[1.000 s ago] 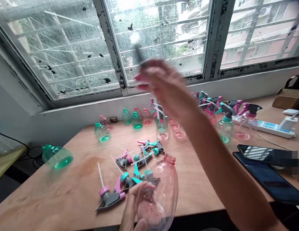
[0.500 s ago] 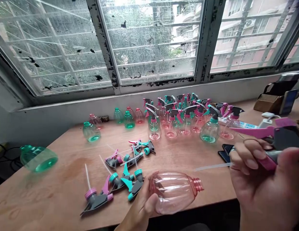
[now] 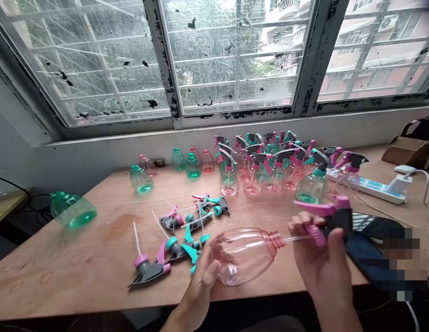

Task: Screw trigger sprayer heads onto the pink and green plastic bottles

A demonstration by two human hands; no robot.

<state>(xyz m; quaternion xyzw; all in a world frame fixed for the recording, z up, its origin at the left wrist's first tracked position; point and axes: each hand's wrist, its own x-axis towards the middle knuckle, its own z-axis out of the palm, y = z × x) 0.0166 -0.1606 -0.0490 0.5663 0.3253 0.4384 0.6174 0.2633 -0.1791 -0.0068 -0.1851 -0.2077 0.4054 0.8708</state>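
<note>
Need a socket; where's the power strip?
In the head view, the power strip lies at right on the table, partly behind the rightmost spray bottle.

The left hand (image 3: 200, 282) is bare, its wrist (image 3: 182, 318) uncovered behind the grip. The right hand (image 3: 323, 265) is likewise bare-fingered, its wrist (image 3: 335, 311) unsleeved behind the grip. Below and between both grips shows rounded dark clothing (image 3: 277, 324), its kind too dim to tell.

The left hand (image 3: 198, 287) holds a rounded, see-through pink plastic bottle (image 3: 247, 256), the right hand (image 3: 323, 269) a grey-and-pink plastic trigger sprayer (image 3: 343, 219).
</note>
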